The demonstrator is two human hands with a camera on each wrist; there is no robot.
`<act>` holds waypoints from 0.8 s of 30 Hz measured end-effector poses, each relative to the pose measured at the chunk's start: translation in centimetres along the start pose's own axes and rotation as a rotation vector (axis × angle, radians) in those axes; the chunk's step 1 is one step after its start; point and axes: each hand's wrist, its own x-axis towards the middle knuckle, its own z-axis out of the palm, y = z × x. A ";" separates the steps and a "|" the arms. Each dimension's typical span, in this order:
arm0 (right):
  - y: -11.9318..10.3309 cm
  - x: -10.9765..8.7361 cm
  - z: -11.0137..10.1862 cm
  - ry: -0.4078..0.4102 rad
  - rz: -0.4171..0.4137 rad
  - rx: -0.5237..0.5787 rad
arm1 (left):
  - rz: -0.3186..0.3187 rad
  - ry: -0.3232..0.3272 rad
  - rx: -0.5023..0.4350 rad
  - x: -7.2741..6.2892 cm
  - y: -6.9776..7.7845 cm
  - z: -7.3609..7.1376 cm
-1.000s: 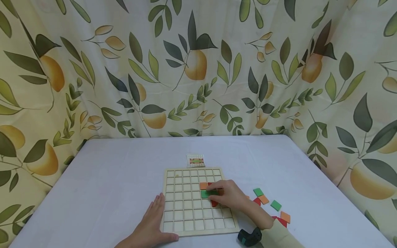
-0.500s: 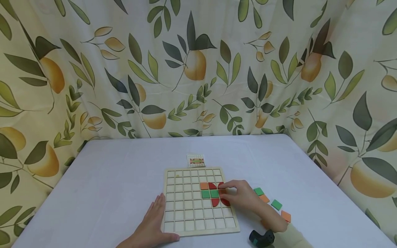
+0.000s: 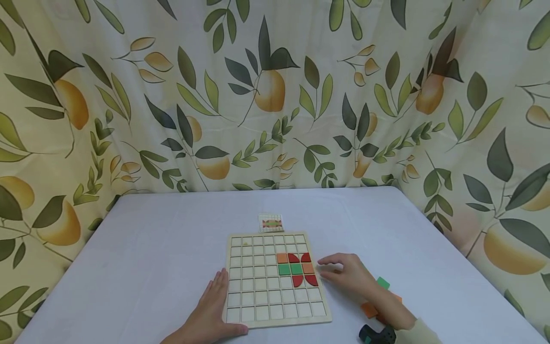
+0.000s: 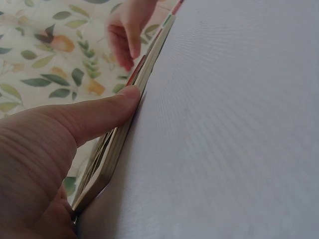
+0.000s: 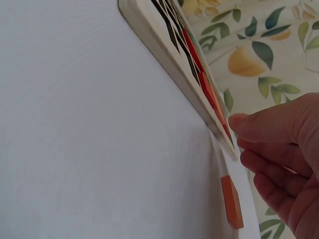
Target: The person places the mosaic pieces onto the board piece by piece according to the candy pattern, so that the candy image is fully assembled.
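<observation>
A wooden grid board (image 3: 252,298) lies on the table. On its right side sit several coloured tiles: an orange tile (image 3: 281,258), green tiles (image 3: 284,269) and red curved tiles (image 3: 298,281). My left hand (image 3: 206,308) rests at the board's near left corner, fingers straight along the left side. In the left wrist view its thumb (image 4: 107,115) lies against the near edge. Just off the board's right edge is my right hand (image 3: 350,274), fingers loosely bent, with nothing between thumb and fingertips. In the right wrist view it hovers beside the board (image 5: 172,67).
A small pattern card (image 3: 271,223) lies behind the board. Loose tiles lie to the right, partly hidden under my right forearm, among them a green tile (image 3: 383,283) and an orange tile (image 3: 369,310). A patterned curtain (image 3: 275,95) hangs behind the white table (image 3: 172,239).
My right hand has drawn back rightward off the board, uncovering the red tiles and an orange tile in its right column. My left hand has stayed in place.
</observation>
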 end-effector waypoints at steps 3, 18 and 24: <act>0.2 -0.3 -0.2 0.007 0.015 0.005 | 0.005 0.004 0.000 0.0 -0.1 0.0; 1.8 -1.9 -1.3 0.028 0.098 -0.047 | -0.002 -0.004 0.016 0.2 -0.2 0.1; 2.5 -2.4 -1.7 0.015 0.056 -0.059 | 0.011 0.005 0.011 0.0 -0.1 0.0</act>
